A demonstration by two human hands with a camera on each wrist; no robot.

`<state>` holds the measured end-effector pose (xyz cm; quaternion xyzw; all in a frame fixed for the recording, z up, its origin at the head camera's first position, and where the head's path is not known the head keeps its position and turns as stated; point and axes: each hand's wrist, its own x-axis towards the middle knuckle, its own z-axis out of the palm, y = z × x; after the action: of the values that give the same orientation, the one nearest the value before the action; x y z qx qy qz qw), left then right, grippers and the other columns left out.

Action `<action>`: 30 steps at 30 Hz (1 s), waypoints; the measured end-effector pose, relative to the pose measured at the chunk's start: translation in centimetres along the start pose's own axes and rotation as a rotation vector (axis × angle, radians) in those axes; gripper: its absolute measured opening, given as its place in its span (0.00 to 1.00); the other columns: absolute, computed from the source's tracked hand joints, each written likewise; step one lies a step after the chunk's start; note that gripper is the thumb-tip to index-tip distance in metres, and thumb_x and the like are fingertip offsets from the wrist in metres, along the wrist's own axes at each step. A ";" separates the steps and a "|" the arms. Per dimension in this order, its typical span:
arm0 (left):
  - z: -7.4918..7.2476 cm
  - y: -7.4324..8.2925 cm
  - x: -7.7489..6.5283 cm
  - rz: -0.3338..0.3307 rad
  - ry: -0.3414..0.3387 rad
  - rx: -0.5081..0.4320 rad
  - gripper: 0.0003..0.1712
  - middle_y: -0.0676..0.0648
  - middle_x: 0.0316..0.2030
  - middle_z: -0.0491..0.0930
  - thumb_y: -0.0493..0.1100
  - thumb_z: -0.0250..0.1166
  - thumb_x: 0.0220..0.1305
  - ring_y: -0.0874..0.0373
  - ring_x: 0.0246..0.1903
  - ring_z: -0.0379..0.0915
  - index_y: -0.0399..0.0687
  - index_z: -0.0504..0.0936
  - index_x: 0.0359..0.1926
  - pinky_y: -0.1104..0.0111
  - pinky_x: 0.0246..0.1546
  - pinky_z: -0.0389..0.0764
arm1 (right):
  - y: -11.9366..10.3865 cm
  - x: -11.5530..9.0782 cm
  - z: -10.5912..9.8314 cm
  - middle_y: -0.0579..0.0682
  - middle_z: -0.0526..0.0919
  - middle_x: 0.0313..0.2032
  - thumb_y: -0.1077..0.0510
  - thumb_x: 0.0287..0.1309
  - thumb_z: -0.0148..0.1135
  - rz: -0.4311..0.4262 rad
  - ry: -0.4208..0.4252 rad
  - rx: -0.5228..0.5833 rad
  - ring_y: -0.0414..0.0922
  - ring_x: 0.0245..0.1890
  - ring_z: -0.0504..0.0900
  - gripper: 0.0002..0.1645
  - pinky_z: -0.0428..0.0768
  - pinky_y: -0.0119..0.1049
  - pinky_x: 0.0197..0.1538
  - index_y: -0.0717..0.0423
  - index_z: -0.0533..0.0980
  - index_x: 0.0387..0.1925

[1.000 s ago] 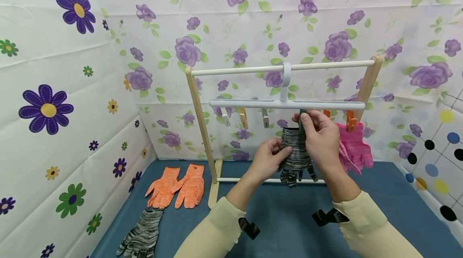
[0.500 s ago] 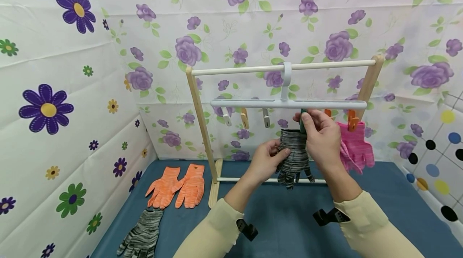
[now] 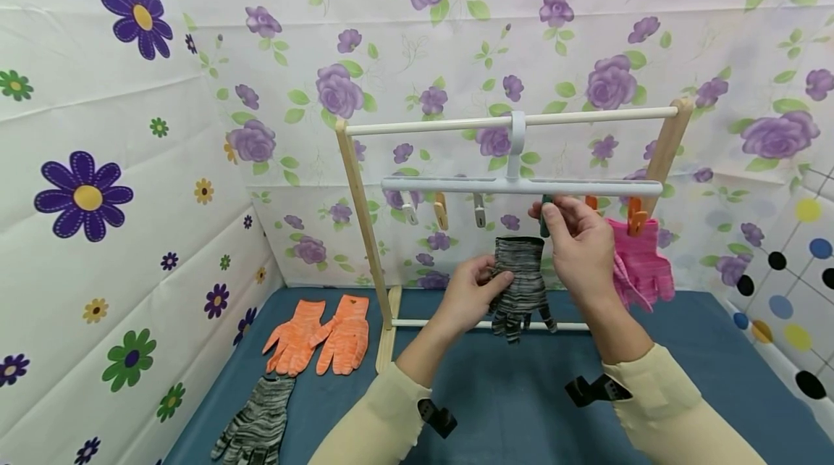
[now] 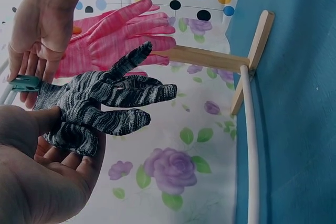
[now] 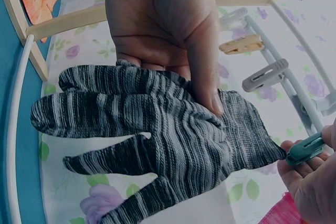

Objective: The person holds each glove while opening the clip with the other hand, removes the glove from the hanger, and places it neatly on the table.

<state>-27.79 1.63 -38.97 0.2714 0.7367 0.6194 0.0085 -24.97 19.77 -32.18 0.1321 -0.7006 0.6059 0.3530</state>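
My left hand (image 3: 470, 291) pinches a black-and-grey striped knit glove (image 3: 521, 262) by its side, thumb in front. The glove hangs cuff up, fingers down. My right hand (image 3: 580, 251) pinches a green clothespin (image 3: 545, 219) under the white hanger (image 3: 449, 185). In the right wrist view the tip of the green clothespin (image 5: 304, 149) meets a corner of the glove's cuff (image 5: 249, 135); whether it grips the fabric I cannot tell. Pink gloves (image 3: 645, 262) hang from orange clothespins (image 3: 636, 217) to the right of my right hand.
The hanger hooks over the top bar (image 3: 423, 127) of a wooden rack (image 3: 358, 211). White, tan and grey clothespins (image 3: 480, 211) hang along its left half. On the blue table (image 3: 495, 407), at left, lie two orange gloves (image 3: 343, 338) and another striped glove (image 3: 257, 418).
My left hand has drawn the striped glove left and slightly down, so more of its cuff shows beside the clothespin. My right hand has stayed almost in place.
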 end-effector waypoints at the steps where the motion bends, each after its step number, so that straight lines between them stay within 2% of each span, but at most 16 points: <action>1: -0.1 0.0 -0.1 0.000 0.004 -0.004 0.11 0.53 0.18 0.64 0.45 0.65 0.79 0.59 0.18 0.59 0.43 0.79 0.40 0.66 0.27 0.64 | 0.0 0.0 0.0 0.59 0.89 0.50 0.54 0.79 0.61 0.004 -0.003 -0.003 0.45 0.55 0.87 0.21 0.77 0.39 0.66 0.63 0.80 0.64; 12: -0.9 -0.2 -1.0 -0.001 0.025 0.002 0.12 0.53 0.19 0.61 0.46 0.66 0.79 0.58 0.19 0.58 0.45 0.77 0.38 0.65 0.28 0.63 | 0.4 -0.1 -0.1 0.61 0.87 0.55 0.54 0.80 0.60 0.007 -0.045 -0.004 0.46 0.58 0.85 0.25 0.77 0.30 0.63 0.64 0.76 0.69; 17: -1.2 0.0 -1.3 -0.004 0.028 0.009 0.11 0.53 0.19 0.62 0.46 0.65 0.79 0.58 0.20 0.59 0.46 0.78 0.39 0.66 0.29 0.64 | 0.4 -0.1 -0.1 0.62 0.86 0.57 0.54 0.80 0.59 0.008 -0.056 -0.001 0.46 0.59 0.85 0.25 0.77 0.30 0.63 0.64 0.75 0.70; 24: -1.8 0.1 -2.0 -0.010 0.031 0.010 0.12 0.53 0.19 0.61 0.46 0.65 0.79 0.57 0.20 0.58 0.46 0.76 0.38 0.65 0.29 0.63 | 0.4 0.0 -0.1 0.58 0.86 0.58 0.54 0.80 0.59 0.016 -0.065 -0.005 0.48 0.60 0.84 0.26 0.77 0.31 0.64 0.62 0.74 0.71; 30: -2.4 0.2 -2.5 -0.007 0.028 0.015 0.12 0.53 0.19 0.62 0.45 0.65 0.79 0.57 0.20 0.57 0.44 0.76 0.38 0.65 0.29 0.63 | 0.4 -0.1 -0.1 0.60 0.85 0.59 0.54 0.80 0.59 0.027 -0.065 0.003 0.49 0.61 0.84 0.26 0.77 0.30 0.63 0.63 0.74 0.71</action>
<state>-26.41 -1.59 -39.09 0.2600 0.7423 0.6176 -0.0019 -25.12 19.92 -32.52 0.1426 -0.7126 0.6070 0.3216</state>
